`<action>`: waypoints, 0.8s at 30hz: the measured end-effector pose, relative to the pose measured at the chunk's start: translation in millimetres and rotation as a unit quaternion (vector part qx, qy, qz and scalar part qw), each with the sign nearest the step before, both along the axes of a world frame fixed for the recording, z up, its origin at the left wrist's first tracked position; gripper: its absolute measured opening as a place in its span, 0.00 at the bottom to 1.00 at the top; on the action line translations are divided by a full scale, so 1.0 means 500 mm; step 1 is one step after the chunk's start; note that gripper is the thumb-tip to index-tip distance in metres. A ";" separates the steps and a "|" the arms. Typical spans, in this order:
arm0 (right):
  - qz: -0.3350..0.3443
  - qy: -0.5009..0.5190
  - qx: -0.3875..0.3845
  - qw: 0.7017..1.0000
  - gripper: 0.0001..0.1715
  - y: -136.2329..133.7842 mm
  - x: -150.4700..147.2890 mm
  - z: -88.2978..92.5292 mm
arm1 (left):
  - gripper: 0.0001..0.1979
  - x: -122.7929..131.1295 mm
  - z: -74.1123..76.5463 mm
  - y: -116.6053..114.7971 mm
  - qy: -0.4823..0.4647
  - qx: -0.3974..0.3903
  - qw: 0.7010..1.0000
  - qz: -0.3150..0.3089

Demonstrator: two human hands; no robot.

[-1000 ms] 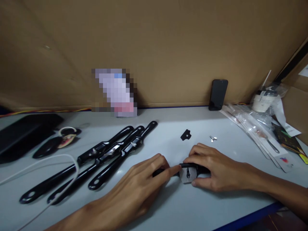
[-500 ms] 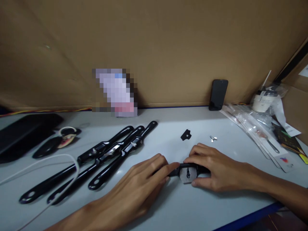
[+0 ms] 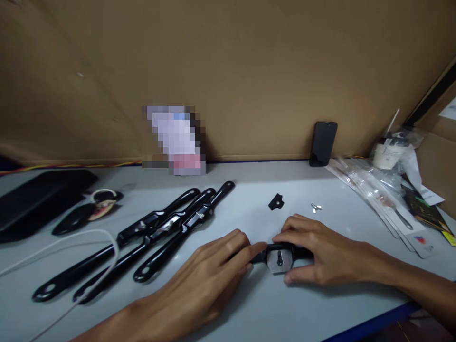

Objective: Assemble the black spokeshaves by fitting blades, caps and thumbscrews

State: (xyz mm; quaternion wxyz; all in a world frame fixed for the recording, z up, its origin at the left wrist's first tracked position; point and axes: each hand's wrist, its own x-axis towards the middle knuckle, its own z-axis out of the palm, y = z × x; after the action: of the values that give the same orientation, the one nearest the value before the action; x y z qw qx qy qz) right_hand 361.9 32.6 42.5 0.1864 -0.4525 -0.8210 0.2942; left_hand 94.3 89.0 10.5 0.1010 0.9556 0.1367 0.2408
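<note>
Both hands grip a black spokeshave (image 3: 261,256) lying low over the table. My left hand (image 3: 217,261) is closed round its left handle, index finger reaching toward the body. My right hand (image 3: 317,251) wraps the right handle, its thumb near the lower edge of the blade. The silver blade (image 3: 275,264), with a dark keyhole slot, sits on the spokeshave's body between the hands. Beyond them lie a small black cap plate (image 3: 276,202) with a hole and a silver wing screw (image 3: 315,207). Most of both handles is hidden by my fingers.
Several black spokeshaves (image 3: 167,223) lie side by side at left, a white cable (image 3: 103,231) crossing them. Farther left are a black case (image 3: 42,199) and keys (image 3: 76,216). A phone (image 3: 323,144) leans at the back; packaged brushes (image 3: 377,199) and a cup (image 3: 390,152) stand right.
The whole view has shifted slightly, with things appearing a little lower and mostly farther right. Both hands keep the same hold on the spokeshave, and the loose parts lie as before.
</note>
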 end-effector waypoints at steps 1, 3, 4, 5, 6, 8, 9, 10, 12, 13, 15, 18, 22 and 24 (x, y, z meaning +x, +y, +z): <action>-0.020 0.008 0.025 0.999 0.22 0.006 0.004 -0.001 | 0.18 0.000 0.000 0.000 0.000 -0.001 1.000 -0.001; -0.071 -0.001 0.113 0.991 0.18 0.026 0.013 -0.007 | 0.18 0.000 -0.001 0.000 0.000 -0.002 1.000 -0.003; -0.093 -0.024 0.161 0.982 0.16 0.039 0.018 -0.012 | 0.19 -0.001 -0.001 0.000 -0.001 -0.002 1.000 -0.003; -0.105 -0.057 0.203 0.972 0.16 0.053 0.022 -0.018 | 0.19 -0.001 -0.002 0.001 -0.002 0.000 1.000 -0.006; -0.101 -0.095 0.224 0.965 0.19 0.066 0.025 -0.025 | 0.19 -0.001 -0.003 0.002 -0.002 0.000 1.000 -0.008; -0.077 -0.159 0.232 0.957 0.23 0.087 0.030 -0.038 | 0.20 -0.001 -0.006 0.003 -0.002 -0.005 1.000 -0.008; -0.066 -0.179 0.227 0.955 0.23 0.093 0.031 -0.042 | 0.20 -0.001 -0.007 0.004 -0.002 -0.008 1.000 -0.006; -0.063 -0.190 0.222 0.954 0.20 0.096 0.031 -0.045 | 0.19 -0.001 -0.008 0.004 -0.004 -0.009 1.000 -0.005; -0.071 -0.197 0.209 0.955 0.12 0.093 0.030 -0.043 | 0.20 0.000 -0.009 0.005 -0.004 -0.007 1.000 -0.006; -0.077 -0.198 0.199 0.957 0.09 0.089 0.030 -0.040 | 0.20 0.001 -0.009 0.004 -0.004 -0.004 1.000 -0.009; -0.087 -0.192 0.169 0.963 0.06 0.079 0.030 -0.031 | 0.21 0.001 -0.009 0.004 -0.002 0.001 1.000 -0.011; -0.096 -0.162 0.114 0.975 0.09 0.070 0.037 -0.016 | 0.21 0.002 -0.006 0.003 -0.005 -0.003 1.000 -0.006; -0.075 -0.132 0.058 0.987 0.17 0.073 0.054 -0.003 | 0.22 0.001 -0.004 0.004 -0.011 -0.006 1.000 -0.009; -0.085 -0.120 0.053 0.988 0.14 0.077 0.058 -0.002 | 0.23 0.001 -0.005 0.006 -0.014 -0.010 1.000 -0.011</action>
State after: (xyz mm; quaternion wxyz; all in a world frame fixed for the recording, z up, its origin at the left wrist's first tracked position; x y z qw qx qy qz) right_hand 390.9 71.2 41.6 0.1346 -0.5424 -0.8101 0.1773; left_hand 94.8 91.7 7.8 0.1156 0.9524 0.1269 0.2519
